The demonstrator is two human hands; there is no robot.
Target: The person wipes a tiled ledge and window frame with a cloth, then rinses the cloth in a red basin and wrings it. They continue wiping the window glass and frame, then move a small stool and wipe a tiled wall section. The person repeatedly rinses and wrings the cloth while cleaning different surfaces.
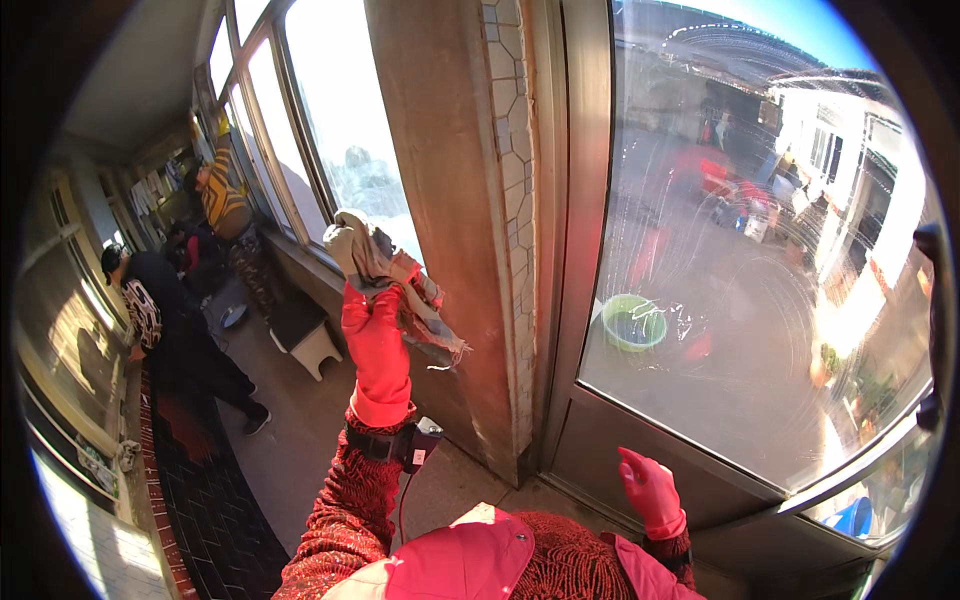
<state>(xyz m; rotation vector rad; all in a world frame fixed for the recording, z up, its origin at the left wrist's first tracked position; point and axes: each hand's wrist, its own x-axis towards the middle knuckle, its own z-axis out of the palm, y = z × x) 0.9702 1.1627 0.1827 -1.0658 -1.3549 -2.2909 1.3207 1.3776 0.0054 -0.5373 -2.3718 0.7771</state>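
My left hand (376, 319), in a red rubber glove, is raised with a grey and checked cloth (367, 255) bunched in its fingers. The cloth is close to the lower corner of a bright window pane (349, 112) and the brown pillar (442, 150); whether it touches either I cannot tell. A frayed end of it hangs down to the right. Lower at the right, my right hand (649, 484), in a similar glove, is before the metal lower panel of a glazed door (675, 457), with nothing seen in it; its fingers are partly bent. The door's glass (720, 300) bears curved, whitish streaks.
A person in dark clothes (180, 322) leans towards windows at the left. Further back, a person in a striped top (223, 195) reaches up to a window. A low stool (304, 334) and a basin (233, 316) are on the floor. A green basin (634, 322) shows through the door's glass.
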